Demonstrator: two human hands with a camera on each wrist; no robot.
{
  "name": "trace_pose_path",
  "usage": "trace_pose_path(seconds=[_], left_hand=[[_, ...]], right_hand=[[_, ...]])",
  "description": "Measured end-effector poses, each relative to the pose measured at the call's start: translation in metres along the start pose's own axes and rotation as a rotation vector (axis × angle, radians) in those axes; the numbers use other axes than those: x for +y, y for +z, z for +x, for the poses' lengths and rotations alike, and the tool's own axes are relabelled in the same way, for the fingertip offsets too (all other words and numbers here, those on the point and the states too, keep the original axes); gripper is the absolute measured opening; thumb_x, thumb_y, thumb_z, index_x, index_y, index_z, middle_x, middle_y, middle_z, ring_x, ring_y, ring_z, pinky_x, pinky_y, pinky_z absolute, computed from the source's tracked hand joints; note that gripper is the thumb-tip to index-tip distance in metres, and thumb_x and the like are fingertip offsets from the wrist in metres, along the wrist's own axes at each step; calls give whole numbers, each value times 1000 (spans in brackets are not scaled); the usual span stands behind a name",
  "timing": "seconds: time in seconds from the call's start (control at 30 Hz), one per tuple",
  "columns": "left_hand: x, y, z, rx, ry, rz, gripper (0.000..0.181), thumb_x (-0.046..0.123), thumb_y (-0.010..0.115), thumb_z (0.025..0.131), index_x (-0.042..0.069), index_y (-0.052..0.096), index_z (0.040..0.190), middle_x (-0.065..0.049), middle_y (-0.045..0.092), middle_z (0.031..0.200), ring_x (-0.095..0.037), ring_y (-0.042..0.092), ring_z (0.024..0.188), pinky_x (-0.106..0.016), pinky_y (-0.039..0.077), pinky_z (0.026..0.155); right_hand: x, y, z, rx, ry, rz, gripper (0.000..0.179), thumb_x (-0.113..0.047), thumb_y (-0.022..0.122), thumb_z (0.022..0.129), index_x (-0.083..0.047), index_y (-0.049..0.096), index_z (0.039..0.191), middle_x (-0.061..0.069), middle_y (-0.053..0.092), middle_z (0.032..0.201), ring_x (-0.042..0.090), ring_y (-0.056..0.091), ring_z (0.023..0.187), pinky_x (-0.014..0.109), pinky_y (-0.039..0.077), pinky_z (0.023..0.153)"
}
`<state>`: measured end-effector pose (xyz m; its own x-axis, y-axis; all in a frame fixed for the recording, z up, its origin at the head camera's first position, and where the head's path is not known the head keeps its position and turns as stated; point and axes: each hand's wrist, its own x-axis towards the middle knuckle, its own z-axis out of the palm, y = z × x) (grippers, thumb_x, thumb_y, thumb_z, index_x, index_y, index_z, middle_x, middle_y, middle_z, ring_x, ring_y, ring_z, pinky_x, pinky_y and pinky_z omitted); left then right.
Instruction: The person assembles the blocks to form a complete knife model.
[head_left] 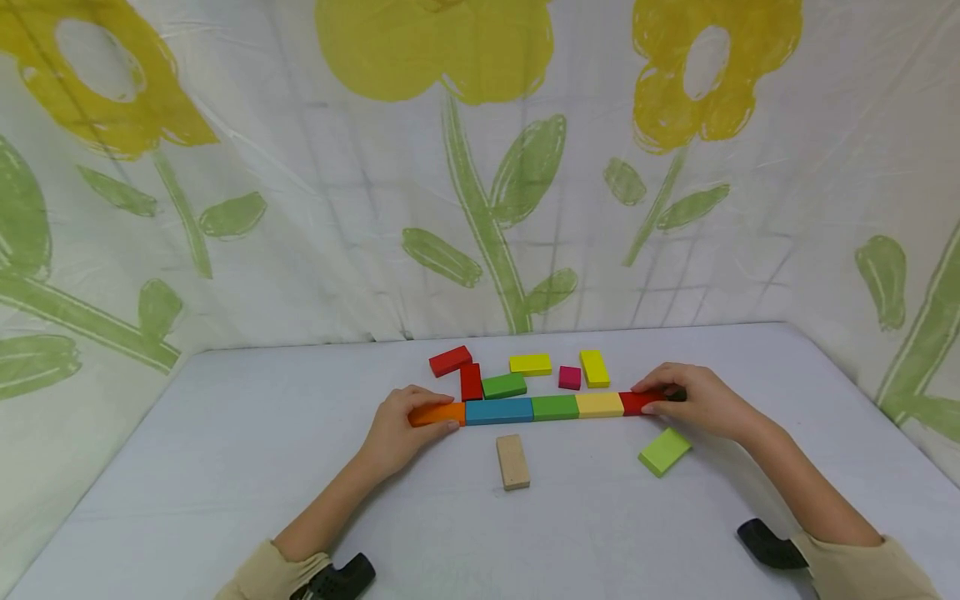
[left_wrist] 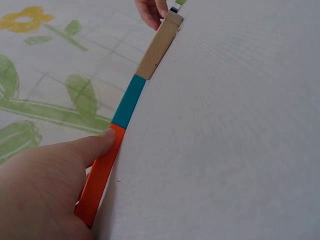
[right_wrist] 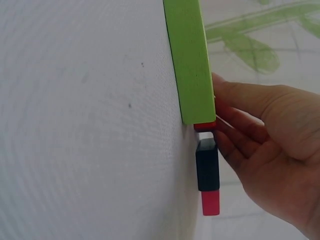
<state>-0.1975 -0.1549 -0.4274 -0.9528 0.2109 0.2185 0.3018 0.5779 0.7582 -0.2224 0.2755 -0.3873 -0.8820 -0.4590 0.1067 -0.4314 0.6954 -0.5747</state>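
Note:
A straight row of flat blocks lies across the table. At its left end my left hand (head_left: 396,431) grips the orange block (left_wrist: 101,175), thumb along the near side and fingers behind. Rightward follow a blue block (head_left: 498,412), a green block (head_left: 555,407), a pale yellow block (head_left: 600,405) and a red block (head_left: 636,403). My right hand (head_left: 699,402) pinches the red block, its thumb in front and fingertips at the back. A dark block (right_wrist: 207,167) shows by the right palm, with a pinkish-red piece (right_wrist: 210,202) past it; the hand partly hides these in the head view.
Nearer than the row lie a bare wooden block (head_left: 513,462) and a lime green block (head_left: 665,452). Behind it are two red blocks (head_left: 451,361), another green block (head_left: 504,386), two yellow blocks (head_left: 530,364) and a small magenta block (head_left: 569,377). A flower-painted curtain (head_left: 360,208) hangs behind the table.

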Motion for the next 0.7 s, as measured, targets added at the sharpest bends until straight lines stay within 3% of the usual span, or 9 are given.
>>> trace_pose_path(seconds=[0.43,0.7], left_hand=[[1,-1,0,-13,-8,-16,33,25,80,82,17,74,113,2,64,106,-20,51,105,-38,46,84],[0,-1,0,-7,-11,-6,34,26,80,82,17,74,114,2,64,106,-19,51,104,-36,47,83]], right_hand=[[-3,0,-2,-2,19,-3,25,-10,75,85,-11,72,110,3,67,107,22,59,96,28,52,81],[-6,-9,-4,-6,18,32,30,-13,74,86,-6,69,115,9,66,111,25,63,99,39,53,85]])
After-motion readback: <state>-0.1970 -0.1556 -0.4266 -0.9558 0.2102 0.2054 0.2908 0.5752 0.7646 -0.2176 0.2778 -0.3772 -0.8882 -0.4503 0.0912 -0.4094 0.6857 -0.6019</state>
